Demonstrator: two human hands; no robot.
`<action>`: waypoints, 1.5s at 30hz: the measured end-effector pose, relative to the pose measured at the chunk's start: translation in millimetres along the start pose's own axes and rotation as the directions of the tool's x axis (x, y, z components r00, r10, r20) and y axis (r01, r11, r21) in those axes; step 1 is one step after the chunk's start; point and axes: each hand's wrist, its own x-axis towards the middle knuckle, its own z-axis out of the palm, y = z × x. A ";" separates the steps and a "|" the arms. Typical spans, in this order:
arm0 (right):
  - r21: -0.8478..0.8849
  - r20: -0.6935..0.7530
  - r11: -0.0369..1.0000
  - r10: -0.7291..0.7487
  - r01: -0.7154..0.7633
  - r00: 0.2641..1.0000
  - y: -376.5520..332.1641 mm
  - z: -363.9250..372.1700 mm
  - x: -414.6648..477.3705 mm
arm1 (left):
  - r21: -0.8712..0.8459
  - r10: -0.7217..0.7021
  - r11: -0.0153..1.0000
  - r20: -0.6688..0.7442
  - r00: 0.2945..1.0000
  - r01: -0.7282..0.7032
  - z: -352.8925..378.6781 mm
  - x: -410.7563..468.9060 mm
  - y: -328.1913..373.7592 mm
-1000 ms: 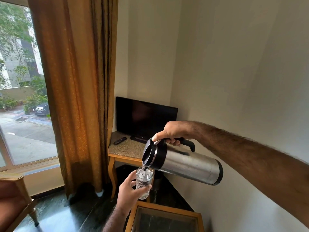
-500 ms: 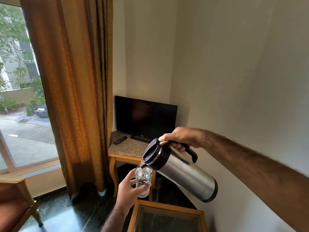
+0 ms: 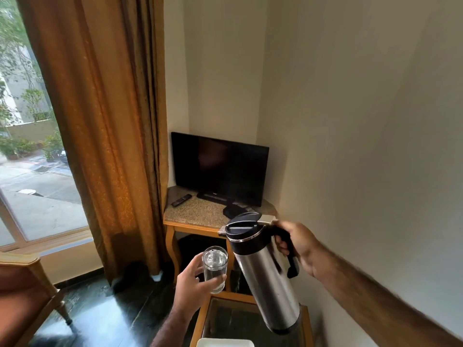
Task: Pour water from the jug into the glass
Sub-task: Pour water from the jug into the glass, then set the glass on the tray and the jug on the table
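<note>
My right hand [image 3: 298,244] grips the black handle of a steel jug [image 3: 265,274] with a black lid. The jug hangs nearly upright in the air, tilted slightly, its spout to the left and clear of the glass. My left hand [image 3: 193,289] holds a clear glass [image 3: 215,269] upright just left of the jug. The glass holds water almost to the rim. No water is flowing between jug and glass.
A glass-topped wooden side table [image 3: 200,319] lies right below the jug, with a white object [image 3: 225,343] at its near edge. Behind stands a corner table [image 3: 190,214] bearing a TV [image 3: 220,169] and remote [image 3: 181,200]. Curtain [image 3: 100,121] and armchair [image 3: 22,291] are to the left.
The jug has swung from a steep pouring tilt back to nearly upright and drawn right, away from the glass. The water stream has stopped. The glass has stayed in my left hand.
</note>
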 end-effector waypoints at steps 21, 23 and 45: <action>0.424 -0.381 0.887 -0.009 0.183 0.925 220.6 -10.7 16.6 | 0.110 -0.163 0.982 0.073 0.984 0.155 59.0 13.2 -108.9; 0.466 -0.418 0.861 0.012 0.203 0.908 241.5 -12.9 19.1 | 0.134 -0.191 0.974 0.074 0.979 0.180 65.1 11.0 -129.5; 0.649 -0.581 0.719 0.257 0.248 0.772 483.0 -34.2 56.5 | 0.412 -0.361 0.867 0.129 0.924 0.281 161.5 -4.5 -391.6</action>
